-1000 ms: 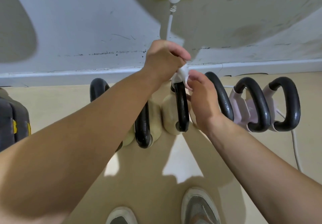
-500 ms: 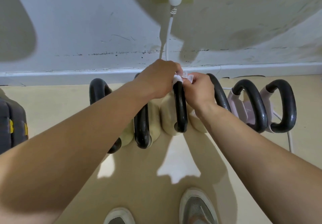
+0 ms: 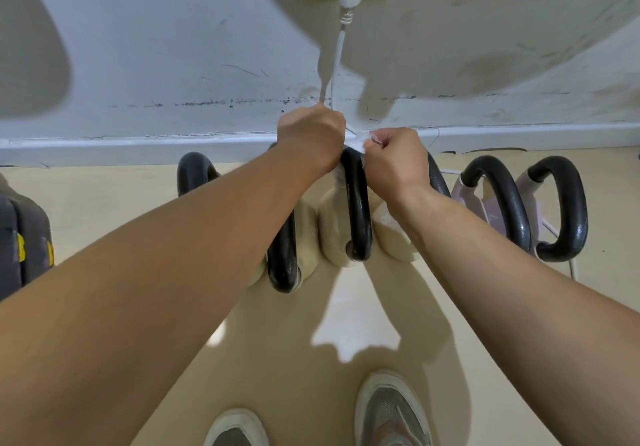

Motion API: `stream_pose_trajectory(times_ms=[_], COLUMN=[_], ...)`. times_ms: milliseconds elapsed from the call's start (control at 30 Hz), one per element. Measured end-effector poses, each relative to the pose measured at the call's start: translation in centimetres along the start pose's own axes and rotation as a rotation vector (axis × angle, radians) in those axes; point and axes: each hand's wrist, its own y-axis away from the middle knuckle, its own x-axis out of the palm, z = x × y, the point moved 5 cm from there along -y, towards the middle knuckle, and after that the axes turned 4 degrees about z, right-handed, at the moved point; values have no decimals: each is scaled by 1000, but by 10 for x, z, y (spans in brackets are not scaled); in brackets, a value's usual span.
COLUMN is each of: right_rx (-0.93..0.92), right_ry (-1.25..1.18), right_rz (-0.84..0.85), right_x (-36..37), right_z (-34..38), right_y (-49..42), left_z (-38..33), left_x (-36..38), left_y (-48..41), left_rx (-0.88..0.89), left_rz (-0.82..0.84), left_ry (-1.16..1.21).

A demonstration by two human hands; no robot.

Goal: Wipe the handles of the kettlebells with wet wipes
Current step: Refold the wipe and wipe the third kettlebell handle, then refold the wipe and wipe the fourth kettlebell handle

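Note:
A row of kettlebells with black loop handles stands on the floor against the wall. The middle one has a cream body and a glossy black handle. A white wet wipe is stretched over the far top of that handle. My left hand grips one end of the wipe and my right hand grips the other end, one on each side of the handle. Both fists are closed. Most of the wipe is hidden inside them.
More black handles stand to the left and far left. Two pale pink kettlebells stand at the right. A white cable hangs from a wall plug above. A dark object sits at the left edge. My shoes are below.
Both hands have dropped from above the handle down to its far top, and the wipe between them is now pulled tight across it.

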Motion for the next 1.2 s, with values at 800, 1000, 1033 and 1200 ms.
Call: stream_pose_trajectory(times_ms=[800, 1000, 1033, 1200], right_rx=[-68, 109, 135, 231], right_ry=[-655, -840, -872, -797], right_rz=[-226, -53, -16, 6], right_x=[-60, -118, -123, -141], right_z=[20, 34, 34, 13], right_y=[57, 87, 91, 88], left_z=[-32, -47, -52, -83], left_x=[-32, -51, -55, -46], left_y=[75, 109, 113, 111], left_rx=[206, 154, 148, 69], left_rz=[143, 115, 113, 299], left_ry=[655, 1283, 1321, 1597])
